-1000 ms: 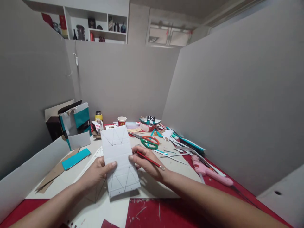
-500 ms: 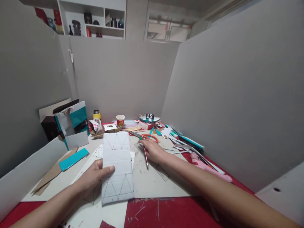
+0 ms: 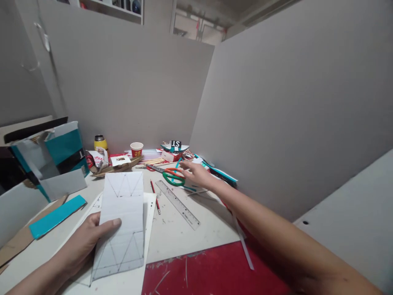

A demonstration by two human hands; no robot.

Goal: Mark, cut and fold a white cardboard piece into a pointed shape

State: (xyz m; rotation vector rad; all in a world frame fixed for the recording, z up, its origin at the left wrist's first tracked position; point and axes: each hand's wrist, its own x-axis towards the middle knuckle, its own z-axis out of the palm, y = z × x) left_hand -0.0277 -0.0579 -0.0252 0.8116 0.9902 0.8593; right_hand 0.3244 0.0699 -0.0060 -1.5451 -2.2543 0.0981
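My left hand (image 3: pixel 95 233) grips the left edge of a white folded card (image 3: pixel 123 213) marked with drawn zigzag lines, thumb on top. My right hand (image 3: pixel 196 175) reaches over the far part of the board, beside the orange handle of the scissors (image 3: pixel 175 174), which also show a green handle loop. Its fingers are extended and apart, with nothing seen between them. A red pencil (image 3: pixel 155 197) lies right of the card. Next to it, a clear ruler (image 3: pixel 178 205) lies slanted on the white board (image 3: pixel 172 241).
At the left stand a cut teal box (image 3: pixel 66 149) and a teal strip (image 3: pixel 57 216). Along the back are a yellow bottle (image 3: pixel 100 142), a paper cup (image 3: pixel 136 150) and a small red-white box (image 3: pixel 171 156). Teal scraps (image 3: pixel 225 176) lie beyond my right arm.
The view has turned right. My right hand has left the pencil lying on the board and moved farther away, right of the scissors. The ruler is now uncovered. My left hand still holds the card.
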